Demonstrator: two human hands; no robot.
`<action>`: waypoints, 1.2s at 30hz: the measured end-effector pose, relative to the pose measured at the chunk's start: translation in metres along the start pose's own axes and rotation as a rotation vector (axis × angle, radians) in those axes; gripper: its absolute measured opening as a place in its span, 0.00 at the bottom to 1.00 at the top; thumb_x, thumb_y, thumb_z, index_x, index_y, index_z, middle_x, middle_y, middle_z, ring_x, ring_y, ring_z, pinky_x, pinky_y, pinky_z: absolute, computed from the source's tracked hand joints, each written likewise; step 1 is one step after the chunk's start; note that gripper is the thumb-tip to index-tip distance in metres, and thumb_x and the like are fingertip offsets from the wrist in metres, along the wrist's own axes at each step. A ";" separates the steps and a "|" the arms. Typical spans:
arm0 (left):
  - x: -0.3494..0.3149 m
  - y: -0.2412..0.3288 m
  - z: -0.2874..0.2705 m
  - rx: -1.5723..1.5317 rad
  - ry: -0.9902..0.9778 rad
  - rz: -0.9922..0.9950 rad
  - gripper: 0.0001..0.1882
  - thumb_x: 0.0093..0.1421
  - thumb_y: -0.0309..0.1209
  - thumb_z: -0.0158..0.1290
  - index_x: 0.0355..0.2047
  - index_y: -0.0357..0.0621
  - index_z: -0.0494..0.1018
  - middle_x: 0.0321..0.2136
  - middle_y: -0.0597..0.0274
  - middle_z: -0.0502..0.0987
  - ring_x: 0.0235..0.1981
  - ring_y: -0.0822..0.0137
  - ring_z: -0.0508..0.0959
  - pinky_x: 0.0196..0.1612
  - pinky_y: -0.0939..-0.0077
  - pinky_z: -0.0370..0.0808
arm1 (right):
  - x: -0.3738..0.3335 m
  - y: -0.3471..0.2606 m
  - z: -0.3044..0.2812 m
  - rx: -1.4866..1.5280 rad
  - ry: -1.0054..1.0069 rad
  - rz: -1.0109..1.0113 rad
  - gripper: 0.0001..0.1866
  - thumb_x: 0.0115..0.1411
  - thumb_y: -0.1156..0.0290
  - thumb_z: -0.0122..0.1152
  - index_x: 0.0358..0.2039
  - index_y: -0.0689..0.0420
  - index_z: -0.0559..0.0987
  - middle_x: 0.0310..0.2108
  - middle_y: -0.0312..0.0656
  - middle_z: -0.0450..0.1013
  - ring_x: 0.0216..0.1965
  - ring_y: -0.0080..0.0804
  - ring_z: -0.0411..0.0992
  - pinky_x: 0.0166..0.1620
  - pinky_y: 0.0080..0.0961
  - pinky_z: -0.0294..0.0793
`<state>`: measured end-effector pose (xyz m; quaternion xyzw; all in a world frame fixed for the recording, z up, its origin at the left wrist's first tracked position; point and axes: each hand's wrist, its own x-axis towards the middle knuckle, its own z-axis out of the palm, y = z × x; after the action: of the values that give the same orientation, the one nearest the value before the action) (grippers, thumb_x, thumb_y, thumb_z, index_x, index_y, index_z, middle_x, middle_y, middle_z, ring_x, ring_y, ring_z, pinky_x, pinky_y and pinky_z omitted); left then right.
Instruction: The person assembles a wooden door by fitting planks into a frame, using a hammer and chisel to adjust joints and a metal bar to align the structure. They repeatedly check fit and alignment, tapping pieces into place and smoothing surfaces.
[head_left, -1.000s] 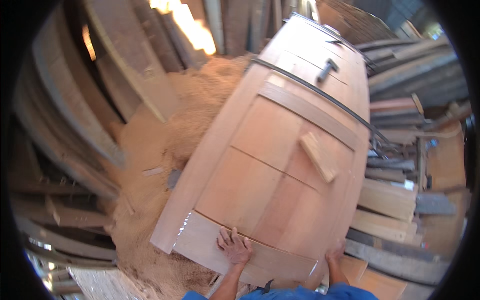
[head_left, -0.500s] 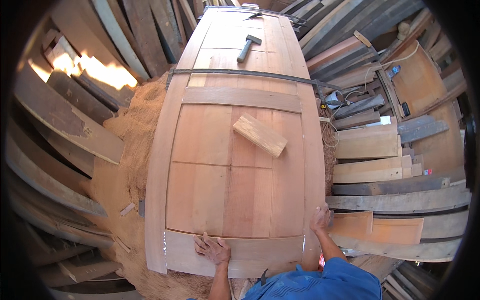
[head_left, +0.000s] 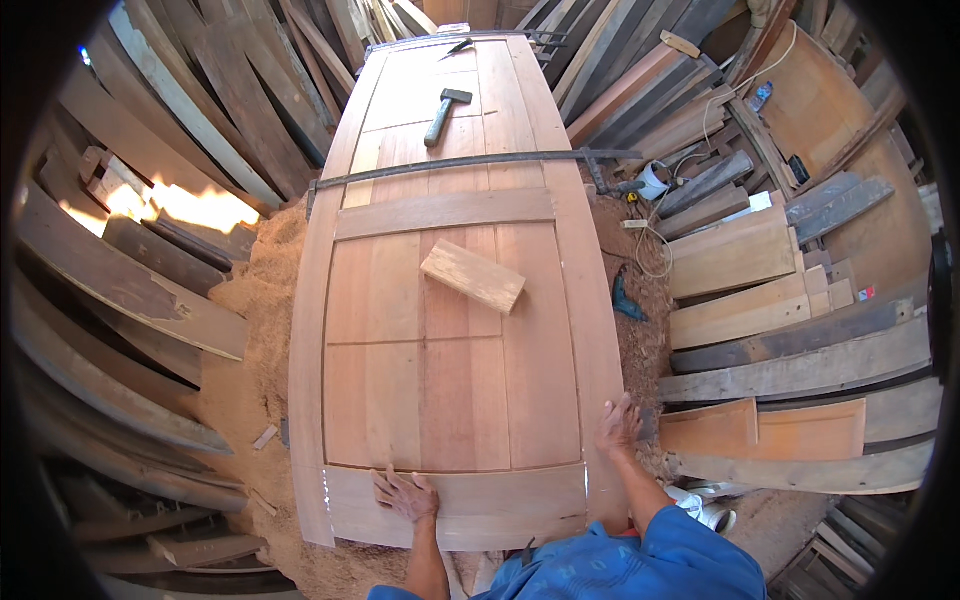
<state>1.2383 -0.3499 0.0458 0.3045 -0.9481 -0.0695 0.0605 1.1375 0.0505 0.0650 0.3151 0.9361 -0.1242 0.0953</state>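
A long panelled wooden door point(head_left: 455, 400) lies flat before me. My left hand point(head_left: 406, 494) rests on its near cross rail, fingers spread, holding nothing. At the door's right edge, my right hand point(head_left: 619, 427) lies on the side stile with its fingers stretched out. A short wood block point(head_left: 473, 275) sits at a slant on the upper middle of the panel. Farther up lies a hammer point(head_left: 446, 116) with a dark head and grey-green handle. A dark metal bar clamp point(head_left: 450, 161) spans the door between block and hammer; another clamp point(head_left: 450, 39) crosses the far end.
Sawdust point(head_left: 262, 330) covers the ground on the left. Leaning boards point(head_left: 130, 290) crowd that side, while stacked planks point(head_left: 790, 350) fill the right. A teal power drill point(head_left: 626, 297) lies right of the door, near a white bucket point(head_left: 653, 181) and a pale cord point(head_left: 664, 250).
The view has shifted, so the door appears farther left and the drill has come into sight. Both hands stay on the door; the right hand's fingers now show more stretched out.
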 end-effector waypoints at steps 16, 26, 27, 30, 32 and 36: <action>-0.002 0.004 -0.004 -0.038 0.004 -0.035 0.31 0.59 0.38 0.55 0.61 0.42 0.63 0.69 0.36 0.55 0.67 0.37 0.56 0.67 0.39 0.53 | 0.004 0.008 0.011 -0.002 0.051 -0.031 0.29 0.71 0.55 0.48 0.62 0.65 0.62 0.58 0.57 0.68 0.62 0.53 0.64 0.63 0.54 0.62; -0.004 -0.004 0.008 -0.024 0.071 -0.013 0.32 0.60 0.41 0.55 0.62 0.41 0.64 0.69 0.37 0.56 0.66 0.36 0.58 0.65 0.35 0.55 | 0.002 0.004 0.002 0.050 -0.009 -0.029 0.28 0.72 0.55 0.46 0.62 0.64 0.63 0.60 0.57 0.67 0.65 0.54 0.63 0.65 0.54 0.61; -0.005 -0.008 0.009 -0.015 0.081 -0.006 0.32 0.60 0.41 0.55 0.62 0.41 0.64 0.69 0.37 0.56 0.66 0.36 0.58 0.65 0.35 0.55 | 0.001 0.001 -0.003 0.047 -0.033 -0.025 0.28 0.72 0.55 0.46 0.62 0.64 0.63 0.61 0.56 0.67 0.65 0.54 0.63 0.65 0.54 0.62; -0.006 -0.008 0.011 -0.018 0.081 -0.015 0.33 0.60 0.41 0.55 0.63 0.40 0.63 0.69 0.35 0.56 0.67 0.35 0.57 0.66 0.35 0.54 | -0.002 0.000 -0.008 0.039 -0.059 -0.024 0.28 0.72 0.54 0.47 0.62 0.63 0.63 0.60 0.56 0.67 0.64 0.53 0.64 0.64 0.54 0.63; -0.007 0.016 0.005 -0.092 0.063 -0.123 0.34 0.60 0.41 0.55 0.63 0.38 0.61 0.69 0.34 0.56 0.68 0.34 0.56 0.68 0.35 0.52 | 0.003 0.005 -0.007 0.041 -0.022 -0.021 0.28 0.71 0.54 0.47 0.62 0.63 0.64 0.60 0.55 0.68 0.64 0.53 0.64 0.63 0.54 0.64; -0.038 0.062 0.027 -0.147 0.268 0.079 0.38 0.61 0.42 0.55 0.66 0.32 0.57 0.69 0.31 0.55 0.70 0.32 0.54 0.70 0.34 0.49 | 0.001 0.000 -0.005 0.063 -0.020 -0.066 0.27 0.70 0.54 0.49 0.59 0.62 0.65 0.57 0.55 0.69 0.62 0.53 0.66 0.61 0.52 0.67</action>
<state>1.2295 -0.2751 0.0268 0.2682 -0.9351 -0.0953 0.2111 1.1364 0.0525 0.0694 0.2855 0.9406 -0.1596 0.0906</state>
